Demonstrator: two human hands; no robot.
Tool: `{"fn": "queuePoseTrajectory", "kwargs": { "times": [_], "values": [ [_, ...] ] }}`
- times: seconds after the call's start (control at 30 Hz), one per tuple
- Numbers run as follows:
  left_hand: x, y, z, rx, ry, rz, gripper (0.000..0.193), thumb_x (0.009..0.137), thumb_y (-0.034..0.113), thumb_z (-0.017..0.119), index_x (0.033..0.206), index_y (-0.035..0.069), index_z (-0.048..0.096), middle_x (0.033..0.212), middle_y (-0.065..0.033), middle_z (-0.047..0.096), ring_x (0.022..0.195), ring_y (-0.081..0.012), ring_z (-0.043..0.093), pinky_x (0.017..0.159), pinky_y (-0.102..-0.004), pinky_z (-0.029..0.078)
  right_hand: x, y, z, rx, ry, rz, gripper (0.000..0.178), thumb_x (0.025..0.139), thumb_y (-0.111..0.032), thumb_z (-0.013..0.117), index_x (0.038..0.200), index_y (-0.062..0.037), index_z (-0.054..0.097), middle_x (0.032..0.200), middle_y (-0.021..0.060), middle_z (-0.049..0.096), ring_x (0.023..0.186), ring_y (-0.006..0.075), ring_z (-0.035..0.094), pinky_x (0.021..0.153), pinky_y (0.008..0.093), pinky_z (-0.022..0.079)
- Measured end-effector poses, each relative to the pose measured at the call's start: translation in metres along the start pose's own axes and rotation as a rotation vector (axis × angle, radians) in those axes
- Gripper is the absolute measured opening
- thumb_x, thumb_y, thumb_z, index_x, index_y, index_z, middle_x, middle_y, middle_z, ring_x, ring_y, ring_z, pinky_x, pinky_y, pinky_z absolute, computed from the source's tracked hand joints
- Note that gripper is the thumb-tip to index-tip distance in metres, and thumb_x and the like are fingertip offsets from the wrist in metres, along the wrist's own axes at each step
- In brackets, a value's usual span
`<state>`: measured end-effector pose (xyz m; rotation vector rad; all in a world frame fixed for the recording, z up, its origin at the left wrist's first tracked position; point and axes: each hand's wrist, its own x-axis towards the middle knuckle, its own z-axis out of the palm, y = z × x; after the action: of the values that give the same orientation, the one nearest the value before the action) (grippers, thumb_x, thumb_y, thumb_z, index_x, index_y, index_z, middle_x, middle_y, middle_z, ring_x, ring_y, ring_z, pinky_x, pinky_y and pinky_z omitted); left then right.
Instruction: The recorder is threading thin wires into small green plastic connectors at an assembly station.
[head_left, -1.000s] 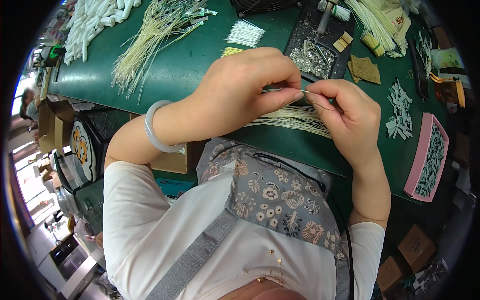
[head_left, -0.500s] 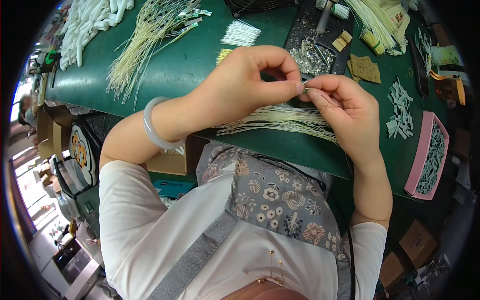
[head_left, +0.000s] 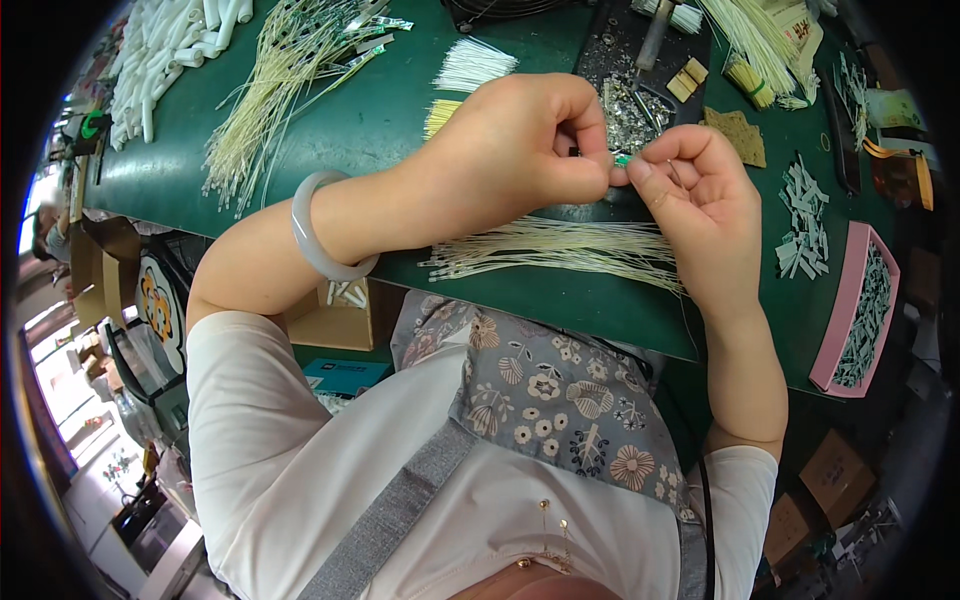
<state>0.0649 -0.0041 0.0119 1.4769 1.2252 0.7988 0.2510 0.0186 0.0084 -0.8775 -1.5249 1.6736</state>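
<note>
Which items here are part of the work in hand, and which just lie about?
In hand: left hand and right hand pinching a small green piece; pale wire bundle beneath.
Lying about: white tubes, pink tray, tan pad.

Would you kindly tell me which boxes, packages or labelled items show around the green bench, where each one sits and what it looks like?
Open cardboard box: under the bench edge, below the left wrist; brown, with small white pieces.
Flat blue box: just below it; rectangular, pale label patch.
Cardboard cartons: on the floor at lower right; brown.
Pink tray: at the bench's right end; long, holding pale green strips.
</note>
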Motion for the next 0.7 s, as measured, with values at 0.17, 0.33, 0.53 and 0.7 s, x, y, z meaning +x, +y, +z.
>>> {"fn": "queuePoseTrajectory", "kwargs": {
  "times": [0.17, 0.33, 0.53, 0.7],
  "values": [
    [0.004, -0.005, -0.002, -0.054, 0.032, -0.011, 0.008, 0.075, 0.001, 0.061, 0.076, 0.0, 0.053, 0.08, -0.0022, 0.058, 0.07, -0.003, 0.052, 0.062, -0.0163, 0.044, -0.002, -0.003, -0.009, -0.02, -0.033, -0.047, 0.014, 0.083, 0.003, 0.057, 0.095, 0.0018, 0.051, 0.087, 0.0023, 0.052, 0.069, 0.0042, 0.049, 0.062, 0.0138, 0.039],
    [0.008, -0.007, -0.005, -0.137, 0.068, -0.049, 0.011, 0.073, 0.003, 0.063, 0.076, -0.001, 0.054, 0.083, -0.0047, 0.059, 0.07, -0.0049, 0.054, 0.063, -0.017, 0.045, 0.001, -0.001, -0.008, -0.142, 0.063, -0.18, 0.01, 0.082, -0.001, 0.059, 0.091, 0.0008, 0.054, 0.086, -0.0004, 0.049, 0.064, 0.002, 0.041, 0.056, 0.0151, 0.034],
    [0.015, -0.005, -0.007, -0.126, 0.089, -0.026, 0.011, 0.072, 0.003, 0.062, 0.077, -0.002, 0.054, 0.079, -0.0046, 0.059, 0.067, -0.0057, 0.055, 0.061, -0.0175, 0.045, 0.003, -0.005, 0.003, -0.601, 0.216, -0.384, 0.009, 0.071, 0.002, 0.066, 0.073, -0.0019, 0.058, 0.093, 0.0074, 0.062, 0.053, 0.0036, 0.041, 0.045, 0.0186, 0.033],
    [0.019, -0.003, -0.009, -0.123, 0.102, -0.021, 0.012, 0.073, 0.006, 0.062, 0.078, -0.002, 0.054, 0.074, -0.0036, 0.058, 0.065, -0.0061, 0.055, 0.06, -0.0179, 0.045, 0.007, -0.004, 0.006, -0.703, 0.242, -0.504, 0.01, 0.07, 0.002, 0.067, 0.071, -0.0016, 0.058, 0.087, 0.0095, 0.066, 0.052, 0.0065, 0.046, 0.046, 0.0183, 0.037]
  ]
}}
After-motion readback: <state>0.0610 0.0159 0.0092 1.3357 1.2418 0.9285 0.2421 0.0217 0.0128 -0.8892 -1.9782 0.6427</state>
